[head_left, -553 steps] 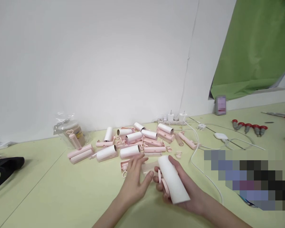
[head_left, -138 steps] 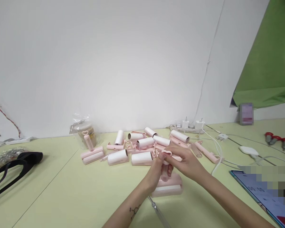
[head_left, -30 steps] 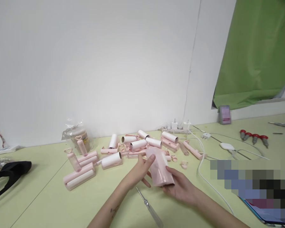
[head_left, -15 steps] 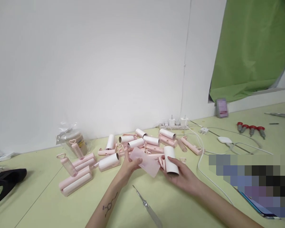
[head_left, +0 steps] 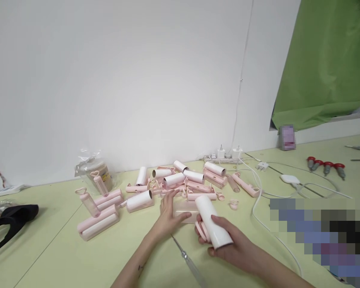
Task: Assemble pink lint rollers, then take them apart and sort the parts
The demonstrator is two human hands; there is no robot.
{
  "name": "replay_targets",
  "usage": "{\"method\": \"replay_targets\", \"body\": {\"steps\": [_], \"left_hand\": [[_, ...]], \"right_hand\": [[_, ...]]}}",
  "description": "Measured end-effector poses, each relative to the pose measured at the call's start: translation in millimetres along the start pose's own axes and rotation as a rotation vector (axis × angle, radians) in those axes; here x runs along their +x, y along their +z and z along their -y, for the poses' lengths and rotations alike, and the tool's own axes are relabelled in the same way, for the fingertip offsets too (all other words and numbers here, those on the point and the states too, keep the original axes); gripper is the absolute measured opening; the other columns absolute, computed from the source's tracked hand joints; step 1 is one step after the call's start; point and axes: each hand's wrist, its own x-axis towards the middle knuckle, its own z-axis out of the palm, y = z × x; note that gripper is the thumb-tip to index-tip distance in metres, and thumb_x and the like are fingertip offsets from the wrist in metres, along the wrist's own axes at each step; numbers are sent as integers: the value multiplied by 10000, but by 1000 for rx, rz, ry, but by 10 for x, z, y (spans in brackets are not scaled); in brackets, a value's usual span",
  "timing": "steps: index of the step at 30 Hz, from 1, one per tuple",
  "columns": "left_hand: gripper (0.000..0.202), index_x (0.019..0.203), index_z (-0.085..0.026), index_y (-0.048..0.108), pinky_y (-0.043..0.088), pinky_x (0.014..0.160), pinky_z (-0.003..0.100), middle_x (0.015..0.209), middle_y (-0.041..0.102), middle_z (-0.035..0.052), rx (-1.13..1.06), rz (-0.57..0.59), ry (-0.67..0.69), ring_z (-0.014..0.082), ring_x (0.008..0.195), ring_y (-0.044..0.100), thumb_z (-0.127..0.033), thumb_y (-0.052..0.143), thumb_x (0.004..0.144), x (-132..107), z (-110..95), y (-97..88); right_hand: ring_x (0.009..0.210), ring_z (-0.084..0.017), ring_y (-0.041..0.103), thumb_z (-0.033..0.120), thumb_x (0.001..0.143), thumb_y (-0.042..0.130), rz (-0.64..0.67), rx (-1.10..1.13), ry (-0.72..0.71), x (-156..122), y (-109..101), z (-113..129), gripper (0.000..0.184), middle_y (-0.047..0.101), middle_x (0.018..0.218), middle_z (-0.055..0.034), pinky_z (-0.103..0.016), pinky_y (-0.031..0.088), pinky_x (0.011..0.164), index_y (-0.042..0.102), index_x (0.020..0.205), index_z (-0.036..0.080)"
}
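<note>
My right hand (head_left: 232,240) is closed around a white roll (head_left: 211,222), tilted, together with a pink ring-like part (head_left: 202,232) pressed against its side. My left hand (head_left: 169,214) has its fingers apart and its thumb over a translucent pink sheet-like piece (head_left: 185,211). That piece lies on the table; whether the hand touches it I cannot tell. Below both hands is a screwdriver (head_left: 187,260) with a clear handle. Behind them several white rolls (head_left: 174,181) and pink holders (head_left: 201,196) lie in a loose pile.
At left stand two pink-and-white roller units (head_left: 99,224) with heart-topped handles. A bagged tub (head_left: 94,174) sits by the wall. To the right are a power strip (head_left: 222,159), white cables (head_left: 253,204), red-topped bits (head_left: 327,165) and a pixelated area.
The translucent pink piece has gone from my left hand down onto the table, and that hand's fingers have spread. My right hand has brought the white roll lower and nearer.
</note>
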Motion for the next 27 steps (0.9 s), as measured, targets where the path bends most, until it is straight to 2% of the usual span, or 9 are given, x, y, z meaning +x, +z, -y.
{"method": "replay_targets", "body": {"steps": [3, 6, 9, 12, 13, 15, 20, 24, 27], "left_hand": [[426, 1164, -247, 440, 213, 987, 373, 1237, 430, 75, -189, 96, -45, 238, 1193, 309, -462, 430, 797, -33, -255, 59], [485, 1188, -225, 388, 398, 791, 341, 1014, 578, 83, -524, 211, -208, 220, 905, 544, -478, 457, 779, -74, -514, 151], [588, 1207, -237, 319, 425, 697, 283, 939, 600, 56, -818, 80, -217, 188, 809, 575, -406, 593, 716, -103, -681, 180], [605, 1198, -257, 307, 434, 719, 277, 988, 576, 54, -971, -81, -156, 193, 869, 573, -348, 634, 697, -127, -753, 145], [586, 1190, -261, 311, 441, 714, 280, 966, 579, 49, -994, -108, -145, 193, 860, 580, -348, 627, 704, -134, -762, 135], [523, 1162, -259, 334, 458, 682, 278, 880, 592, 33, -1008, -105, -135, 186, 802, 598, -361, 602, 725, -144, -766, 133], [456, 1141, -242, 337, 453, 457, 239, 697, 579, 3, -903, 88, -357, 134, 510, 572, -458, 492, 771, -152, -691, 265], [519, 1169, -250, 297, 430, 415, 209, 706, 573, 1, -844, 176, -495, 114, 477, 553, -504, 481, 756, -177, -604, 394], [516, 1162, -252, 317, 432, 428, 209, 700, 560, -6, -833, 232, -498, 116, 491, 558, -506, 490, 747, -201, -576, 442]], "right_hand": [[665, -123, 533, 385, 797, 512, 54, -172, 11, -29, 81, -118, 248, 544, 709, -23, -201, 423, 499, 569, 851, 150], [627, -129, 525, 555, 791, 410, 15, -167, 44, -10, 124, -169, 438, 535, 672, -23, -206, 416, 469, 573, 834, 151], [539, -120, 502, 625, 791, 286, -8, -93, 57, 42, 116, -153, 563, 522, 601, -18, -207, 394, 434, 583, 777, 147], [642, -125, 545, 454, 785, 484, -100, -145, -52, 74, 69, -76, 303, 577, 687, -12, -204, 415, 520, 591, 864, 182], [705, -131, 557, 378, 762, 547, -145, -190, -101, 76, 49, -39, 239, 600, 745, -12, -213, 426, 577, 588, 912, 196], [799, -155, 565, 302, 709, 621, -242, -314, -185, 70, 12, 43, 298, 629, 841, -22, -248, 432, 678, 582, 988, 206], [766, -191, 587, 388, 683, 626, -456, -666, -387, 50, -40, 201, 387, 651, 839, -27, -296, 443, 703, 588, 1021, 203], [841, -202, 572, 369, 708, 604, -505, -856, -602, 41, -19, 188, 258, 648, 893, -39, -290, 450, 733, 632, 915, 218], [912, -205, 555, 345, 738, 585, -514, -937, -643, 16, 22, 138, 204, 632, 980, -39, -283, 442, 776, 638, 901, 235]]}}
